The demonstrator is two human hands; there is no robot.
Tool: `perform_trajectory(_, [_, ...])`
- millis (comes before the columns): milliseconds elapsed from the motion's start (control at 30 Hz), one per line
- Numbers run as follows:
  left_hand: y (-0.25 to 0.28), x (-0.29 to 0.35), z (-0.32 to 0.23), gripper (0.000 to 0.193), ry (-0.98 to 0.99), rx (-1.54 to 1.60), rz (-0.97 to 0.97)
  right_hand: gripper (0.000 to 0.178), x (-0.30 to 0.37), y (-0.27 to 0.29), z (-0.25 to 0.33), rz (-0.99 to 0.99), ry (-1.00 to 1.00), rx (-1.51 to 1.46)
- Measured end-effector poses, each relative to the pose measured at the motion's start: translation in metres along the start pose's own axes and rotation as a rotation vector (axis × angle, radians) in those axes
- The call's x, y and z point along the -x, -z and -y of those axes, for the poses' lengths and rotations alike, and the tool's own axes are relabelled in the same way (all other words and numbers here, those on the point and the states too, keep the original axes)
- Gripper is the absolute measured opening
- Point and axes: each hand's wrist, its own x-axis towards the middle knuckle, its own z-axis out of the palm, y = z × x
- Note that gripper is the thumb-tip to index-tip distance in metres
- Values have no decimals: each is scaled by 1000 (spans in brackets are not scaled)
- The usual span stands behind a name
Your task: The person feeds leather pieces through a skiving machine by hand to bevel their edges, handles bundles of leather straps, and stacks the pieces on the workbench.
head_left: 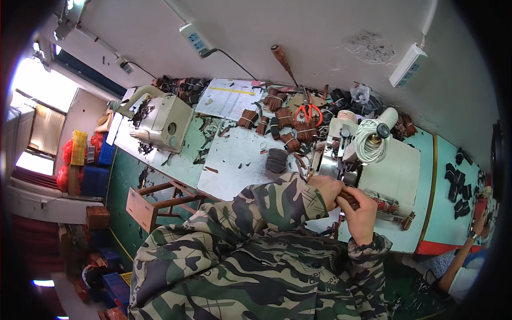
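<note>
My left hand (325, 188) and my right hand (361, 214) meet in front of a machine (342, 143) on the workbench. Both are closed, fingertips together, round a small brown strip piece (349, 199) that is mostly covered by the fingers. Whether it is one piece or a small stack, I cannot tell. Just left of the machine lie tied bundles of brown strips (306, 129) and a dark bundle (276, 160). A coil of white cord (370, 148) hangs over the machine's near side.
Orange-handled pliers or scissors (308, 114) and a wooden-handled tool (282, 61) stand among the bundles. A second pale machine (162, 122) sits at the left, with a wooden stool (143, 209) below it. Another person's arm (458, 266) shows at the right, near black pieces (456, 181).
</note>
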Motion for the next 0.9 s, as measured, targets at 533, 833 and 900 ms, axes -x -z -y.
perform_trajectory(533, [20, 22, 42, 47, 270, 1215, 259, 18, -22, -12, -32, 70, -212, -232])
perform_trajectory(833, [75, -13, 45, 33, 525, 720, 417, 16, -42, 11, -24, 29, -107, 8])
perform_trajectory(900, [73, -23, 48, 32, 531, 708, 425, 17, -44, 17, -23, 26, -120, 49])
